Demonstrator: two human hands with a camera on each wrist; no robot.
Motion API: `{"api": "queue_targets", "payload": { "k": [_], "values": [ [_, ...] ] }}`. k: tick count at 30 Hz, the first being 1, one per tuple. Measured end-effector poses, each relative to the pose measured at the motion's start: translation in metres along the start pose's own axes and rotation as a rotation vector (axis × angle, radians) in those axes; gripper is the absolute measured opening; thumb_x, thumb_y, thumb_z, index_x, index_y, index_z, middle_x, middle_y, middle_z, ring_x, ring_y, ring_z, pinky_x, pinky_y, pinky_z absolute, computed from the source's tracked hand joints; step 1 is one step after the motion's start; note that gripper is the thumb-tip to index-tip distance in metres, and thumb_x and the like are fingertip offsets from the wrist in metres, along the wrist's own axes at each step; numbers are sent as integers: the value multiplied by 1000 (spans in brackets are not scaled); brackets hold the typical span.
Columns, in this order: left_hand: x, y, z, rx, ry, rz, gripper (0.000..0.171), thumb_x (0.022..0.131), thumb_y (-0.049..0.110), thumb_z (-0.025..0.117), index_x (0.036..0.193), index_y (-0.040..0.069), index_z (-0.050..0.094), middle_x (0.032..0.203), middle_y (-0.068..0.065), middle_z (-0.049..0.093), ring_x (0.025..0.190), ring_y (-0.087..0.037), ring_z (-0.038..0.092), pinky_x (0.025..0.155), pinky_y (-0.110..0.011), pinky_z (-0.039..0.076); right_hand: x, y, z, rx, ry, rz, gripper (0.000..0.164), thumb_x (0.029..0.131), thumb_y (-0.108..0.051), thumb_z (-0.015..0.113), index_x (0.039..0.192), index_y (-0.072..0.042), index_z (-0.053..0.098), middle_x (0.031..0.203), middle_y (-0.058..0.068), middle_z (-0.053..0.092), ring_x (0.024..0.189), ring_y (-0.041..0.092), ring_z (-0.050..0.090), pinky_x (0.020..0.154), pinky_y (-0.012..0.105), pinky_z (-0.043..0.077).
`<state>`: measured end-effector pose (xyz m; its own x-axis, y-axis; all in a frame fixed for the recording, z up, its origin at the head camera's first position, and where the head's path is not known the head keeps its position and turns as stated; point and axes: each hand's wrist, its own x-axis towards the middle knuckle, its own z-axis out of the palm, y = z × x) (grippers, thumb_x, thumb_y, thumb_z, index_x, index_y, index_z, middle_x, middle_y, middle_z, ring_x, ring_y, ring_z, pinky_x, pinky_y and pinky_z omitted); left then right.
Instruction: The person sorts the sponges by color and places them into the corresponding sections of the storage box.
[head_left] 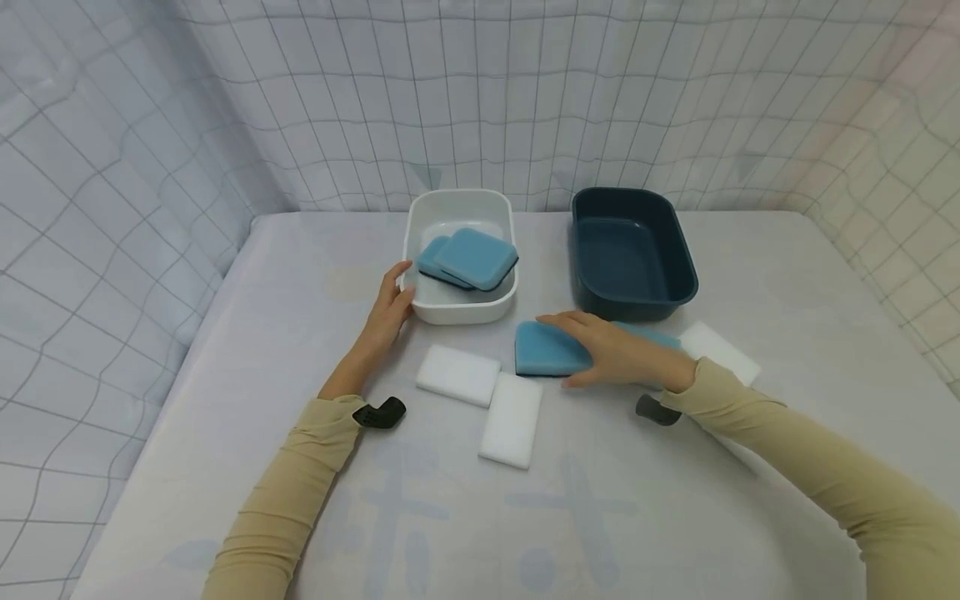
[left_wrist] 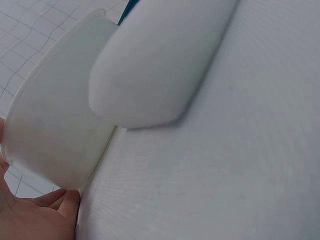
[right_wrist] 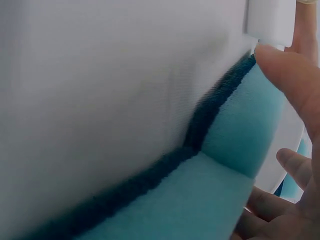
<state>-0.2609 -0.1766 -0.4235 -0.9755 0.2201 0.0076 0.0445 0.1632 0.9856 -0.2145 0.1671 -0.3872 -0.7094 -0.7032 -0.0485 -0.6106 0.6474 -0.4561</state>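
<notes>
My left hand [head_left: 387, 315] holds the left side of a white plastic container [head_left: 461, 313]. In the left wrist view, one digit reaches its rim while other fingertips lie near its base. Two blue sponges [head_left: 480, 257] with dark undersides overlap inside it. My right hand [head_left: 611, 346] is over a blue sponge [head_left: 546, 350] on the table, fingers along its far edge and thumb by its near edge. Another blue sponge [head_left: 652, 335] is partly hidden behind this hand. In the right wrist view the thumb [right_wrist: 285, 70] looks extended; firm contact cannot be told.
A dark blue container [head_left: 633, 304] stands at the back right, with no sponge visible inside. Two white sponges [head_left: 459, 375] touch or nearly touch in the middle of the table. A third white sponge [head_left: 720, 352] lies right of the blue ones, partly behind my right wrist.
</notes>
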Motion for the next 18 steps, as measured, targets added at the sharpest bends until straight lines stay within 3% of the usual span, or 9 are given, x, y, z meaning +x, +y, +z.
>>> {"api": "queue_targets", "payload": {
  "k": [4, 11, 18],
  "values": [
    [1, 0, 0, 1, 2, 4, 51, 103, 23, 29, 150, 20, 9, 157, -17, 9, 143, -31, 22, 118, -46, 20, 0, 3, 1, -29, 9, -4, 84, 76, -27, 78, 146, -17, 32, 137, 14, 46, 126, 31, 45, 103, 49, 42],
    [-12, 28, 5, -14, -13, -25, 52, 103, 18, 28, 150, 12, 8, 156, -21, 8, 144, -33, 20, 119, -46, 19, 4, 1, -5, -63, 75, -72, 81, 73, -25, 80, 142, -12, 39, 129, 13, 53, 118, 28, 51, 99, 45, 45],
    [-12, 26, 4, -9, -16, -27, 52, 103, 17, 28, 150, 13, 8, 157, -21, 7, 144, -33, 19, 119, -45, 19, 9, -11, -20, -92, 107, -95, 79, 74, -25, 79, 142, -13, 39, 129, 13, 51, 118, 28, 50, 99, 45, 45]
  ]
}}
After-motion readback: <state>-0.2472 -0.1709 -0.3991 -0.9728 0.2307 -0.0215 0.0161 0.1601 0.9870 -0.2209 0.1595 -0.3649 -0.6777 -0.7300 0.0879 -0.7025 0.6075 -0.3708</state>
